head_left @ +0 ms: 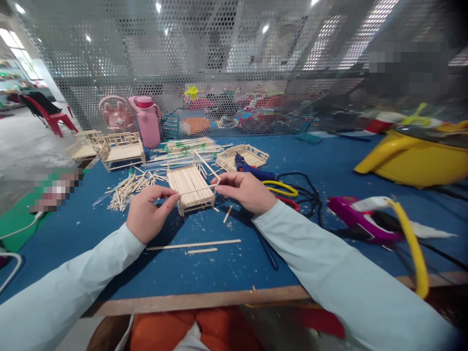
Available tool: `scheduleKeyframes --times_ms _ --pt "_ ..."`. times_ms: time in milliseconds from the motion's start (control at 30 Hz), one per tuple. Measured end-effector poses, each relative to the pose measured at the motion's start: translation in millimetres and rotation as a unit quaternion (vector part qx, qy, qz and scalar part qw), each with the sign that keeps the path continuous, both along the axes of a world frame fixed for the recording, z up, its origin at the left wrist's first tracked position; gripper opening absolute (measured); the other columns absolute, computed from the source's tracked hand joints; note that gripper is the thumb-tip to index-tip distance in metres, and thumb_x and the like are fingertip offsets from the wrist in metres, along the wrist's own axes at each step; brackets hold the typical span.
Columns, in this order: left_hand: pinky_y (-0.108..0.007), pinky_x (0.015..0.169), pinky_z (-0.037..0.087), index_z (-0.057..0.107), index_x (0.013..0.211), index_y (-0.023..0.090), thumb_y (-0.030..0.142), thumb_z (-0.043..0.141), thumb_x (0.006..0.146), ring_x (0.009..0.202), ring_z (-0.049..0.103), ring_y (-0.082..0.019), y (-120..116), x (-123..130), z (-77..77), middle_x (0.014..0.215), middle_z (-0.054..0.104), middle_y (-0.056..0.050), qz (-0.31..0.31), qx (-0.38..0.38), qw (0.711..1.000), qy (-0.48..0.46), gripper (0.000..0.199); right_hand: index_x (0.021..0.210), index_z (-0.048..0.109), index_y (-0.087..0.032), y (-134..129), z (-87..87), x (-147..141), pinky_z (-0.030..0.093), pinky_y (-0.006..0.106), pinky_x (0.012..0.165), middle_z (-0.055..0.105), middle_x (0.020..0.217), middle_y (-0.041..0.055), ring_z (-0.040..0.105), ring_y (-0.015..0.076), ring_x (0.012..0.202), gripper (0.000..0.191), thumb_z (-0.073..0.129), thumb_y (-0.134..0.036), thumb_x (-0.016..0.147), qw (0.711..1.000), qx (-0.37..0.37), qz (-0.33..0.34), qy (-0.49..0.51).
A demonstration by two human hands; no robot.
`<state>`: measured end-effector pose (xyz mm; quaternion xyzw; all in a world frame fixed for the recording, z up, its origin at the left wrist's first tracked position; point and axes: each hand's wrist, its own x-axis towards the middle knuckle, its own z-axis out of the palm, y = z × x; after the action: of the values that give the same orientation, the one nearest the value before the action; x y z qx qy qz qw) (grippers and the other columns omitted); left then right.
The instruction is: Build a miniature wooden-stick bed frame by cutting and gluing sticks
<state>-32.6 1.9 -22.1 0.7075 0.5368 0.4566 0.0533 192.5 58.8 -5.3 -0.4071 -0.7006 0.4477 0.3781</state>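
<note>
A small stick-built chair frame [192, 184] stands on the blue table, its slatted seat facing up. Across its near side a thin wooden stick [197, 189] runs between my two hands. The fingers of my left hand [151, 212] pinch the stick's left end at the seat's front left corner. My right hand [243, 191] pinches its right end, close to where a slanting stick of the frame comes down. Loose sticks [193, 244] lie on the table nearer to me, and a heap of short pieces [133, 189] is left of the frame.
Finished stick furniture [122, 150] stands back left beside a pink bottle [148, 122]. Behind the frame are stick bundles [190, 146] and a stick tray [252, 157]. A blue glue gun [256, 170], black cable, purple tool [361, 222] and yellow pot [420, 158] occupy the right.
</note>
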Motion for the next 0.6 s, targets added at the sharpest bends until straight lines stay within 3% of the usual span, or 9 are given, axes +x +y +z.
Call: scheduleKeyframes --times_ms 200,600 --pt "-0.028 0.067 0.048 0.067 0.072 0.019 0.032 0.058 0.075 0.068 0.061 -0.015 1.1 -0.3 -0.8 0.072 0.069 -0.003 -0.003 0.004 1.0 0.006 0.017 0.077 0.063 -0.014 0.1 -2.1 -1.3 0.043 0.032 0.074 0.063 0.075 0.0018 0.055 0.0127 0.069 0.027 0.065 -0.039 0.065 1.0 0.024 0.0 -0.019" --pt "-0.029 0.067 0.047 0.067 0.073 0.019 0.032 0.057 0.075 0.068 0.061 -0.015 0.8 -0.5 -1.0 0.072 0.069 -0.003 -0.005 0.002 1.0 0.006 0.017 0.074 0.06 -0.014 0.3 -2.1 -2.5 0.04 0.03 0.071 0.058 0.071 -0.0001 0.05 0.011 0.065 0.023 0.063 -0.036 0.067 0.999 0.028 -0.003 -0.026"
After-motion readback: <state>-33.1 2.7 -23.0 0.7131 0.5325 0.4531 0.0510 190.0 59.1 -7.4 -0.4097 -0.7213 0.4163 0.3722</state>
